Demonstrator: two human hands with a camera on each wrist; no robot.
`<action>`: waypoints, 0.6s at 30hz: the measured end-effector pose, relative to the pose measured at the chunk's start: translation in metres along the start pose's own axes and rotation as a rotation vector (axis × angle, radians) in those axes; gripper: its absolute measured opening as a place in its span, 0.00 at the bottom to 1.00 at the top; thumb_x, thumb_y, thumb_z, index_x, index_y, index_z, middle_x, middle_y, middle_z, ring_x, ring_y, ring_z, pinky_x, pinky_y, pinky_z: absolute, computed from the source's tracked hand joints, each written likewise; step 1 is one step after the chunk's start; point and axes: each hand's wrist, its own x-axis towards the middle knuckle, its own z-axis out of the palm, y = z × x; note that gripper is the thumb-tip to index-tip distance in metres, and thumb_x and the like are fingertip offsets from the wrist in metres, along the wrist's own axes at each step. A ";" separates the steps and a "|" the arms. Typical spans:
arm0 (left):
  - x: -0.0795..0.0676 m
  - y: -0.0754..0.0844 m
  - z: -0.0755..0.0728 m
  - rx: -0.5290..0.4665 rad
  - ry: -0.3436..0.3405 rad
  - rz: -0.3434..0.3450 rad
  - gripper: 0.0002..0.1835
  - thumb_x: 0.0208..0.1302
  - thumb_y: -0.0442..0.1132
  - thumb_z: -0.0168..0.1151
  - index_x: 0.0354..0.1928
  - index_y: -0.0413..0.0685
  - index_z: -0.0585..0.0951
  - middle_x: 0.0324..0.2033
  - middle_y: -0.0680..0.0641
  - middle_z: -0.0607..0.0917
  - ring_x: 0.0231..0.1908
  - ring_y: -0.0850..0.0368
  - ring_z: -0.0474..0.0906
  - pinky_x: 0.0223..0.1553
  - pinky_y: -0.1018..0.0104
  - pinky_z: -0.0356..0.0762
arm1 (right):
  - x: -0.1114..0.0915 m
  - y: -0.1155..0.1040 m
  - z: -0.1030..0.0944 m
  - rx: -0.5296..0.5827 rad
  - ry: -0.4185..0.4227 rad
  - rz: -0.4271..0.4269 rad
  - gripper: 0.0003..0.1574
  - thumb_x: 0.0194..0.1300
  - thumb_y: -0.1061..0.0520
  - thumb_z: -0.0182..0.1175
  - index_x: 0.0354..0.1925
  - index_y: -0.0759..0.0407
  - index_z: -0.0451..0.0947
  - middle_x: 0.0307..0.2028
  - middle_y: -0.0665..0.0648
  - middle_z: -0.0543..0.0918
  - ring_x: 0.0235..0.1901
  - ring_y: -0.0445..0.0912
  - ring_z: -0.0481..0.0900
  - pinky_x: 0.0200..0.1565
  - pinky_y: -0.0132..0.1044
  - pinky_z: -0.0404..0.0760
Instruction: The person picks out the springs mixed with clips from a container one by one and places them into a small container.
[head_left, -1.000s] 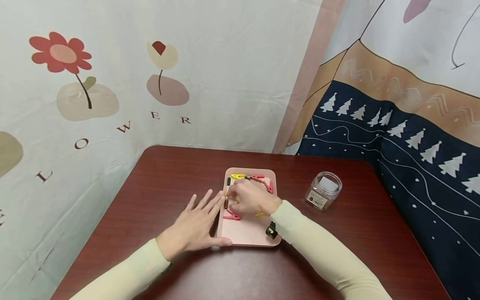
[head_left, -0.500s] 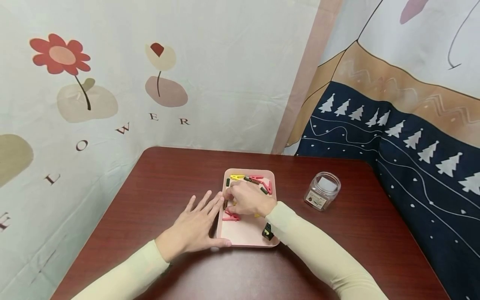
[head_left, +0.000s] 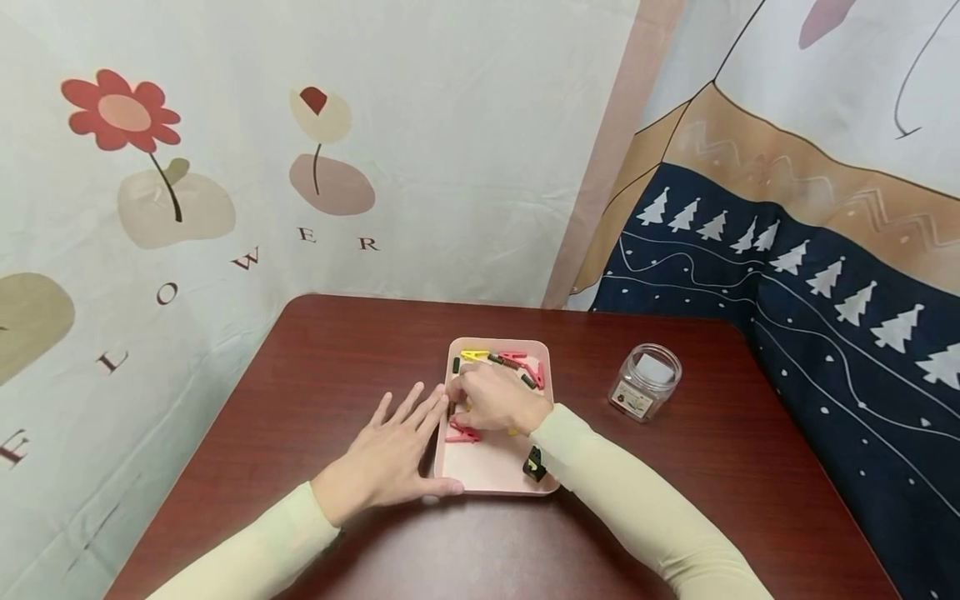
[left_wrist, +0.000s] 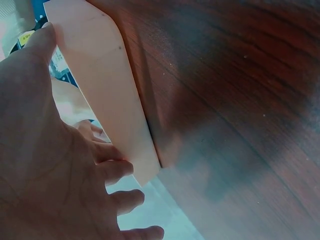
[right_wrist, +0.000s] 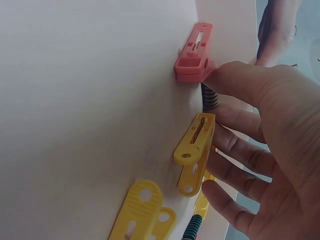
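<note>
Along the left side of the pink tray (head_left: 487, 468), the person's left hand (head_left: 386, 454) lies spread, its fingertips at the tray's left wall and its thumb at the tray's near rim. Inside the tray, the right hand (head_left: 501, 396) reaches down with bent fingers; its thumb and forefinger are at a dark spring (right_wrist: 209, 97) beside the tray's left wall, though whether they pinch it cannot be told. A pink clip (right_wrist: 192, 53) and a yellow clip (right_wrist: 187, 147) lie in the tray beside those fingers. At the tray's far end are more clips and springs. To the right of the tray, well apart, a clear jar (head_left: 633, 400) stands on the table (head_left: 345, 350).
</note>
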 end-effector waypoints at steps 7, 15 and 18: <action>0.001 0.002 0.000 -0.011 0.002 0.001 0.74 0.65 0.90 0.63 0.95 0.44 0.57 0.96 0.43 0.57 0.95 0.33 0.53 0.89 0.19 0.55 | -0.002 0.000 -0.002 0.004 -0.006 0.019 0.10 0.70 0.48 0.80 0.49 0.42 0.96 0.46 0.44 0.90 0.45 0.40 0.86 0.53 0.40 0.90; 0.000 0.002 -0.001 -0.013 0.003 -0.006 0.73 0.66 0.89 0.65 0.96 0.45 0.56 0.96 0.44 0.57 0.95 0.33 0.53 0.89 0.19 0.55 | -0.006 -0.001 -0.005 -0.020 0.018 0.019 0.14 0.68 0.43 0.82 0.49 0.45 0.96 0.44 0.45 0.90 0.43 0.41 0.87 0.51 0.40 0.91; -0.001 0.002 -0.001 -0.016 0.001 -0.010 0.73 0.66 0.88 0.66 0.96 0.45 0.56 0.96 0.44 0.57 0.95 0.33 0.53 0.89 0.19 0.55 | -0.009 -0.002 -0.008 -0.014 0.027 0.018 0.16 0.69 0.43 0.81 0.50 0.47 0.97 0.45 0.47 0.92 0.44 0.42 0.89 0.52 0.41 0.92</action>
